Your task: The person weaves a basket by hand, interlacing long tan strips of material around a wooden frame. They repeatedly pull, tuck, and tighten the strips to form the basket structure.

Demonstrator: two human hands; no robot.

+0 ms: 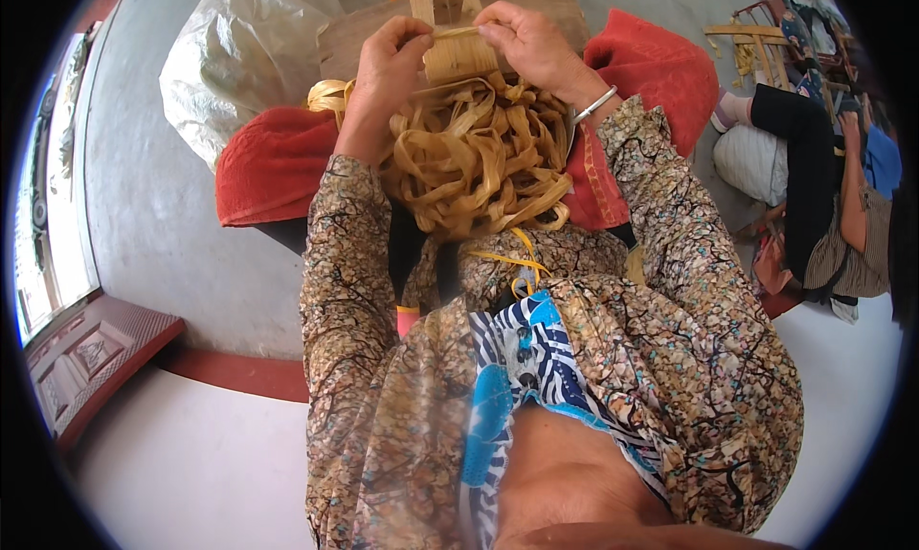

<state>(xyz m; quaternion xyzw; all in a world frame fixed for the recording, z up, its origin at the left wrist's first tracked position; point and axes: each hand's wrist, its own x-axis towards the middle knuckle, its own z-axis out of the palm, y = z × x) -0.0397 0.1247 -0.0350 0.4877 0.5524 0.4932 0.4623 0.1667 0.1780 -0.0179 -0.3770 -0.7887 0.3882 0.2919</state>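
Note:
My left hand (pixel 391 67) and my right hand (pixel 538 52) are raised in front of me, thumbs and fingers pinched together. A thin pale-yellow fibre strip (pixel 457 33) runs between their fingertips. Just beneath it sits a yellow, ribbed block or wound bundle (pixel 461 60); I cannot tell which. Below my hands, a loose heap of tan, ribbon-like fibre strips (pixel 479 157) fills my lap. Part of a light-coloured rim shows beside my right wrist, along the heap's edge. The exact grip at each fingertip is too small to make out.
Red cloths (pixel 278 167) cover both knees. A brown board (pixel 369 41) stands beyond my hands, with a white plastic sack (pixel 239 62) to its left. At the right sits another person (pixel 823 186), near a wooden frame (pixel 756 41). A carved panel (pixel 96 354) lies lower left.

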